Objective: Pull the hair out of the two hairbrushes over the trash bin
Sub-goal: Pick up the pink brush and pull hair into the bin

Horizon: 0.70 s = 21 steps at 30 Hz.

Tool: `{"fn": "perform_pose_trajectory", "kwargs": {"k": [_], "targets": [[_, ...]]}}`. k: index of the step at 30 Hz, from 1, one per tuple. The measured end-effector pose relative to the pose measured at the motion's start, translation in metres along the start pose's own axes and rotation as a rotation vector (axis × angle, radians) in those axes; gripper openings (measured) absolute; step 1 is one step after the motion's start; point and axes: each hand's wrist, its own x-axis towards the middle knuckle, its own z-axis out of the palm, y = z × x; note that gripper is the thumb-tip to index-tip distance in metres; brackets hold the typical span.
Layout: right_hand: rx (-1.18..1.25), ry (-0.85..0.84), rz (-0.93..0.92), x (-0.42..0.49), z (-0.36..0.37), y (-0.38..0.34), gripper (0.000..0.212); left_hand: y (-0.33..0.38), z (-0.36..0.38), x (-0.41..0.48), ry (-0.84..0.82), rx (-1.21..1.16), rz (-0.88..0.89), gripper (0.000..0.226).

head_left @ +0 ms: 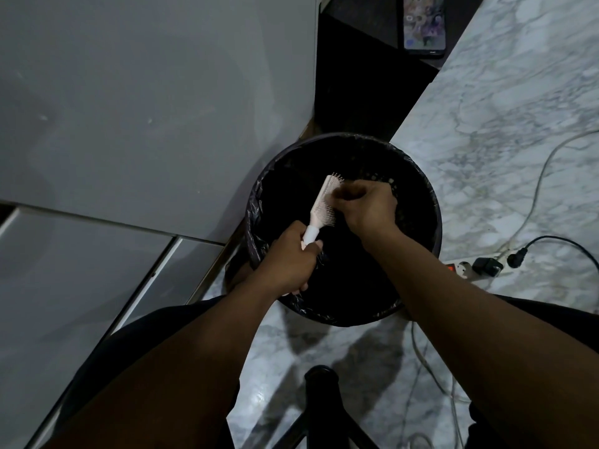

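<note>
A round black trash bin (418, 196) with a dark liner stands on the floor in the middle of the view. Over its opening my left hand (288, 257) grips the handle of a pale pink hairbrush (321, 202), bristles facing right. My right hand (366, 205) is closed against the bristle side of the brush head, fingers pinched there. Whether hair is between the fingers is too dark to tell. Only one hairbrush is visible.
Grey cabinet fronts (146, 108) fill the left. A marble floor (518, 124) lies to the right with a power strip (466, 270), plugs and cables. A phone (424, 24) lies on a dark surface at the top. A black stool frame (321, 406) sits below.
</note>
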Motion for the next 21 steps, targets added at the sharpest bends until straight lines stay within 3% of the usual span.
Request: {"fn": "perform_pose_trajectory", "kwargs": {"k": [2, 6, 9, 12, 14, 16, 21], "targets": [[0.162, 0.016, 0.102, 0.005, -0.004, 0.002, 0.023, 0.001, 0.000, 0.001, -0.002, -0.020, -0.007, 0.013], [0.726, -0.092, 0.397, 0.009, -0.016, 0.003, 0.011, 0.004, -0.002, 0.003, -0.024, -0.069, -0.017, 0.013], [0.873, -0.124, 0.521, 0.011, -0.016, 0.011, 0.018, 0.005, -0.002, 0.004, -0.024, -0.080, -0.032, 0.015], [0.744, -0.216, 0.467, 0.013, -0.015, 0.010, 0.020, 0.003, -0.003, 0.004, 0.012, -0.042, -0.060, 0.016], [0.564, -0.355, 0.354, 0.010, -0.016, 0.003, 0.007, 0.002, -0.005, 0.004, 0.063, -0.020, -0.063, 0.016], [0.429, -0.434, 0.257, 0.003, -0.014, -0.002, 0.020, 0.002, -0.007, 0.005, 0.097, -0.009, -0.058, 0.016], [0.240, -0.271, 0.082, -0.003, -0.003, -0.001, 0.030, 0.002, -0.007, 0.004, 0.109, 0.041, -0.046, 0.014]]}}
